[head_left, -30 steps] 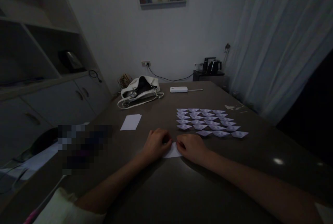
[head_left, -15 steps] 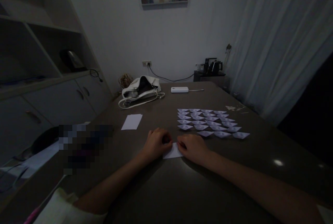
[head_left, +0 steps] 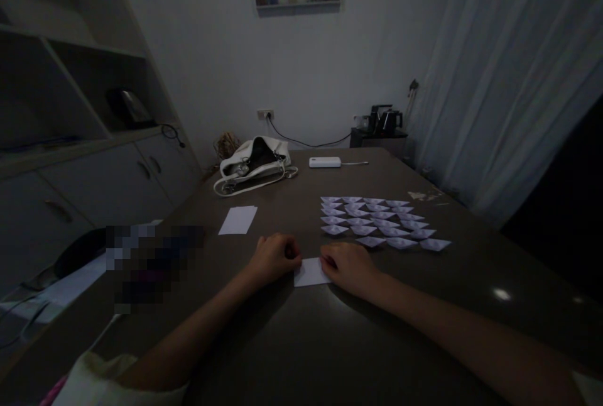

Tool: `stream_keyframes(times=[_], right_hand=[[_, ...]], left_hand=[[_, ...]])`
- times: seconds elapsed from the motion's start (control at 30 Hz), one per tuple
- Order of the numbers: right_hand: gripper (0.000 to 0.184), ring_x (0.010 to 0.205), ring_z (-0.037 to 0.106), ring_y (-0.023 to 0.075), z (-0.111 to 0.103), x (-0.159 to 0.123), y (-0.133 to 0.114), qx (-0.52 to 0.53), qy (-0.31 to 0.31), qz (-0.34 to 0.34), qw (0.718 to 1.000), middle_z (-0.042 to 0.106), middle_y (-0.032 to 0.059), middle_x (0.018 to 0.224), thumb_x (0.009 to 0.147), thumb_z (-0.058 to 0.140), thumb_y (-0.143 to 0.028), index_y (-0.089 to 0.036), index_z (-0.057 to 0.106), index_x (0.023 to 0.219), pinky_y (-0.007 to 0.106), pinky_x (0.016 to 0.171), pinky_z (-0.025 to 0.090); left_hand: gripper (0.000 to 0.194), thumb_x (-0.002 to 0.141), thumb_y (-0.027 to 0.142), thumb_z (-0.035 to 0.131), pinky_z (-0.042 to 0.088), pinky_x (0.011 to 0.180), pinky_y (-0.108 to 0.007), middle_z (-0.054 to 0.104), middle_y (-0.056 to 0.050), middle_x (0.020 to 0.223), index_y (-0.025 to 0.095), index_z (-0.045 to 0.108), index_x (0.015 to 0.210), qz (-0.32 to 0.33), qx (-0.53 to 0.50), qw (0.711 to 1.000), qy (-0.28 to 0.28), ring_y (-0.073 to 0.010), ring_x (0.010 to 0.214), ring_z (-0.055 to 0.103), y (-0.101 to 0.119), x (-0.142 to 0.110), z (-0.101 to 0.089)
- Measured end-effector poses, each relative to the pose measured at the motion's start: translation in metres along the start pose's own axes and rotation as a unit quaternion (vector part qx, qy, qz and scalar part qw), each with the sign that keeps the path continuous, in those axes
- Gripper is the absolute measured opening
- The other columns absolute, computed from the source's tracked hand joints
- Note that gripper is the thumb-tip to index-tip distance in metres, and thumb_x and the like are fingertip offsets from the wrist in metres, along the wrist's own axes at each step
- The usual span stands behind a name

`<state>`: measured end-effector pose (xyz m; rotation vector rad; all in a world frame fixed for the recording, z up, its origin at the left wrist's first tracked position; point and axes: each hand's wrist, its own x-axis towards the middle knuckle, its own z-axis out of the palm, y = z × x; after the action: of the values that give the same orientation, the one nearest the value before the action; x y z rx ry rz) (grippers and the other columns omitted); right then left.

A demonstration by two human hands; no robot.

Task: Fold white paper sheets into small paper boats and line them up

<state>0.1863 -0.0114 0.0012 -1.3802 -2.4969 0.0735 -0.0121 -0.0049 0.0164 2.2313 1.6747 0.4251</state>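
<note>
- Head cam: white paper (head_left: 311,273) lying just below frame center
- left hand (head_left: 273,259): fingers curled by its left edge, can't tell if gripping
- right hand (head_left: 351,266): curled over its right end, grip's hidden
- paper boats (head_left: 390,231) right of center

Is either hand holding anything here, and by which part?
The right hand has its fingertips at the right end of the white paper; the left hand is at its far left corner. Whether either grips it cannot be told.
</note>
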Motion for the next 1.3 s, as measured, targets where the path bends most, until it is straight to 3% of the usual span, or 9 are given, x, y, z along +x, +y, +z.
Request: stream_keyframes(times=[0.7,0.83,0.97,1.17,1.3], right_hand=[[0.016,0.058,0.052,0.0113,-0.001,-0.001,0.0,-0.007,0.002,-0.001,1.0,0.064,0.0009,0.068,0.083,0.052,-0.021,-0.017,0.061,0.07,0.025,0.051,0.02],[0.017,0.057,0.051,0.011,0.0,-0.001,0.001,-0.005,0.002,-0.003,1.0,0.063,0.0005,0.067,0.083,0.052,-0.021,-0.017,0.061,0.069,0.025,0.051,0.02],[0.016,0.058,0.053,0.0115,0.0,-0.002,0.002,-0.007,0.0,0.0,1.0,0.064,0.0007,0.068,0.083,0.053,-0.021,-0.017,0.062,0.07,0.025,0.052,0.021],[0.018,0.06,0.056,0.0126,-0.001,-0.003,0.001,-0.014,0.002,-0.003,1.0,0.065,0.0015,0.069,0.085,0.052,-0.022,-0.017,0.061,0.07,0.026,0.053,0.023],[0.018,0.059,0.056,0.0124,-0.001,-0.002,0.001,-0.015,0.004,-0.003,1.0,0.065,0.0015,0.069,0.085,0.051,-0.022,-0.017,0.061,0.071,0.026,0.052,0.021]], left_hand=[[0.013,0.068,0.028,0.061,0.04,0.062,-0.027,0.065,-0.003,0.072,0.017,0.067,0.074,-0.038,-0.005,0.998,-0.044,-0.0207,0.071,0.061,-0.011,0.0,-0.009],[0.017,0.071,0.027,0.058,0.041,0.061,-0.026,0.064,-0.001,0.071,0.017,0.068,0.082,-0.02,-0.022,0.999,-0.043,-0.0183,0.069,0.059,-0.017,0.001,-0.007],[0.025,0.074,0.019,0.053,0.04,0.061,-0.023,0.064,-0.001,0.073,0.017,0.068,0.093,0.044,-0.073,0.995,-0.046,-0.015,0.067,0.058,-0.022,0.001,-0.006],[0.019,0.078,0.03,0.06,0.042,0.062,-0.023,0.068,-0.004,0.079,0.016,0.071,0.084,0.089,-0.108,0.988,-0.059,-0.0157,0.071,0.059,-0.014,-0.002,-0.012],[0.023,0.073,0.037,0.068,0.043,0.061,-0.023,0.068,-0.004,0.08,0.015,0.071,0.082,0.091,-0.127,0.986,-0.065,-0.0168,0.072,0.06,-0.012,-0.005,-0.012]])
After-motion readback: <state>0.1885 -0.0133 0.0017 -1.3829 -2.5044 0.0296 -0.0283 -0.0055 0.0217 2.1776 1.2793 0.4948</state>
